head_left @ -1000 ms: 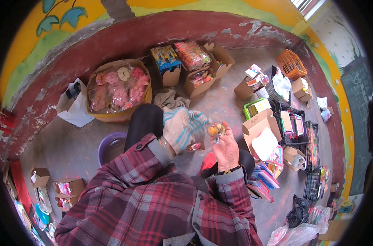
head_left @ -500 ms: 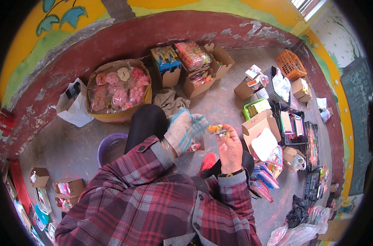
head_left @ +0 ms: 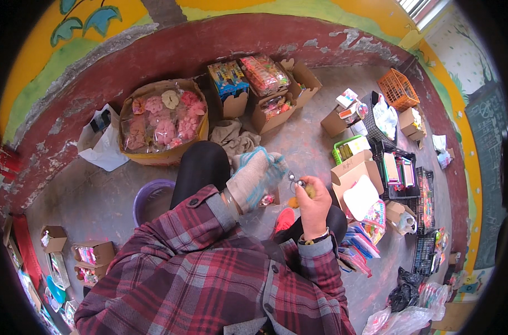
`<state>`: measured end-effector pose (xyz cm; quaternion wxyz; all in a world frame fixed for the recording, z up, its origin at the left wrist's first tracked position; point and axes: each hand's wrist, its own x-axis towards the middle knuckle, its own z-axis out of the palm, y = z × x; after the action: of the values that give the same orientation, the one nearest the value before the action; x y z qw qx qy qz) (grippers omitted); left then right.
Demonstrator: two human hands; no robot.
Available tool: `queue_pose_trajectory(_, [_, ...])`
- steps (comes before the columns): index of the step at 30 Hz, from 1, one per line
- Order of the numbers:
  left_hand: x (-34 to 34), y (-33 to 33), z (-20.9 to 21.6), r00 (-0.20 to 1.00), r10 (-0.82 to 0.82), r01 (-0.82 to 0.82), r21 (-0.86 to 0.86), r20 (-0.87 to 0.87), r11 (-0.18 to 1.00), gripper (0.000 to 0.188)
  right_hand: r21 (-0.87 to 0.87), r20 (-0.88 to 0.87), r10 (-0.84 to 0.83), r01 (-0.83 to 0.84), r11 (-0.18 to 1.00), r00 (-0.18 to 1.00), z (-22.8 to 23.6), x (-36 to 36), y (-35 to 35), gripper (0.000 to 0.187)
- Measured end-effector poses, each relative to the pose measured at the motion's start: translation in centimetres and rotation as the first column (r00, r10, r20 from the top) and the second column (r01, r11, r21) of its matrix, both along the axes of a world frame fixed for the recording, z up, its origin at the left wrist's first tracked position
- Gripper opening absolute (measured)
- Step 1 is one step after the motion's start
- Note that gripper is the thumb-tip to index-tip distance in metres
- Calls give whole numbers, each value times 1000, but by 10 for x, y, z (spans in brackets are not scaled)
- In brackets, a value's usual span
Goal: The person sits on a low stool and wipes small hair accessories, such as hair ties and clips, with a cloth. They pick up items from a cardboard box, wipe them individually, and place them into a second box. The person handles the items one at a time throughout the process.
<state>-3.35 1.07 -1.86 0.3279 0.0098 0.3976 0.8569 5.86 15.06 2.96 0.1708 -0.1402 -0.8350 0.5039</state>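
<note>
My left hand (head_left: 254, 177) is covered by a greyish-white cloth (head_left: 248, 181) with blue stripes, which hides its fingers. I cannot tell whether it is worn like a mitt or wrapped round. To its right, my right hand (head_left: 313, 206) is closed round a small keychain (head_left: 302, 183) with silvery metal parts and yellow-green and orange pieces. The metal end points toward the cloth, close to its striped edge. Below the hands, partly hidden by the cloth, a small box (head_left: 269, 199) with pink and red items stands on the floor.
A large carton (head_left: 163, 151) of pink hair ties stands ahead on the left, beside a crumpled beige cloth (head_left: 231, 138). At my left knee sits a purple basin (head_left: 148, 201). Open cartons, black crates (head_left: 396, 167) and an orange basket (head_left: 398, 89) line the right.
My right hand has turned inward, so the keychain's metal end now shows and its orange part hangs lower. The cloth-covered left hand has shifted slightly right.
</note>
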Motion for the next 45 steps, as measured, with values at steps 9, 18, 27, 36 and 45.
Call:
queue_pose_trajectory(9, [21, 3, 21, 966, -66, -18, 324, 248, 946, 42, 266, -40, 337, -316, 911, 941, -3, -4, -36, 35])
queue_pose_trajectory(18, [2, -10, 7, 919, 172, -172, -33, 356, 985, 41, -378, 36, 109, -87, 922, 993, 12, 1, -15, 17])
queue_pose_trajectory(27, [1, -15, 23, 888, -8, -57, 127, 459, 990, 36, -795, 89, 114, 2, 606, 990, 15, 2, -8, 17])
queue_pose_trajectory(36, [1, -6, 33, 892, 40, -241, 398, 451, 885, 15, -803, 87, 165, -29, 596, 982, 10, 4, -3, 17])
queue_pose_trajectory(45, [-2, -10, -9, 998, -39, 8, 562, 44, 827, 36, -32, 98, 131, -128, 991, 987, -2, -10, -46, 18])
